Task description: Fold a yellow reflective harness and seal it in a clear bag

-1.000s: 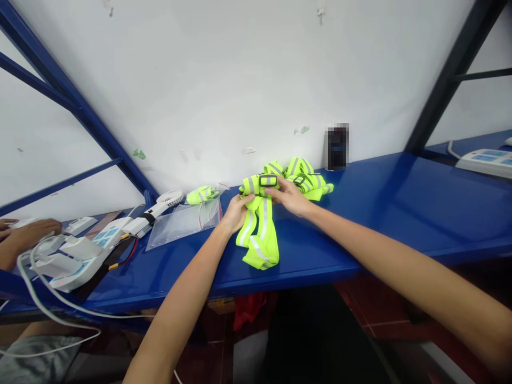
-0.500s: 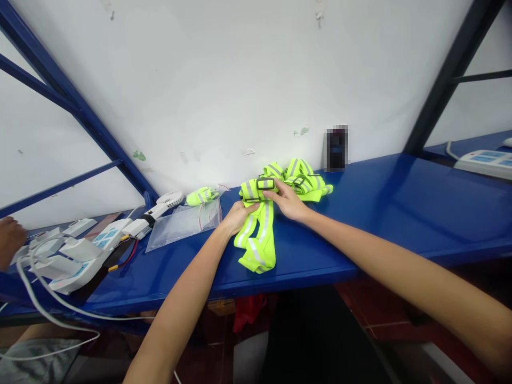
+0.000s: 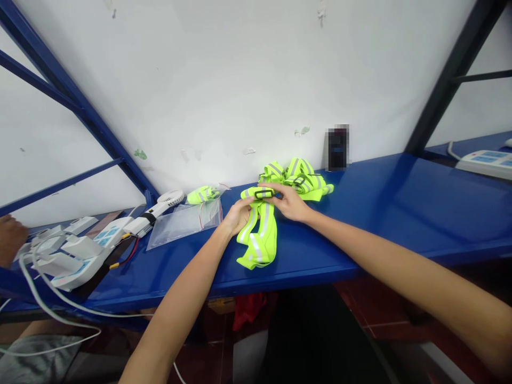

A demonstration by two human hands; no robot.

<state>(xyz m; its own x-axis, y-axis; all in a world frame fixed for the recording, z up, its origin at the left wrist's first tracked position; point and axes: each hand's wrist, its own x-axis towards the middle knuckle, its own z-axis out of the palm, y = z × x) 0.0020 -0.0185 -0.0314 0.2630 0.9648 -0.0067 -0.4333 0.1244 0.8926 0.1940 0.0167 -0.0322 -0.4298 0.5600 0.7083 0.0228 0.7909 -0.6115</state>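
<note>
Between my hands is a neon-yellow reflective strap [image 3: 267,226] with silver stripes, its upper part gathered in a flat roll with a black buckle on it. My left hand [image 3: 239,214] grips the roll from the left, fingers partly hidden beneath it. My right hand [image 3: 291,204] pinches the buckle end, index finger along the top. Loose loops of the strap hang down onto the blue table [image 3: 380,218]. Just behind lies a pile of similar reflective straps [image 3: 308,184]. A folded yellow strap bundle [image 3: 201,195] rests further left, by the wall.
Clear plastic bags [image 3: 182,226] lie left of my hands. Beyond them are a white handheld fan [image 3: 170,198], a power strip [image 3: 114,232] with several chargers, and cables. Another person's hand [image 3: 12,240] shows at the far left. A dark pixelated object [image 3: 337,149] leans on the wall.
The rolled part of the strap has tipped flatter and lower between my hands. My right index finger now stretches across its top; the hanging loops have shifted slightly.
</note>
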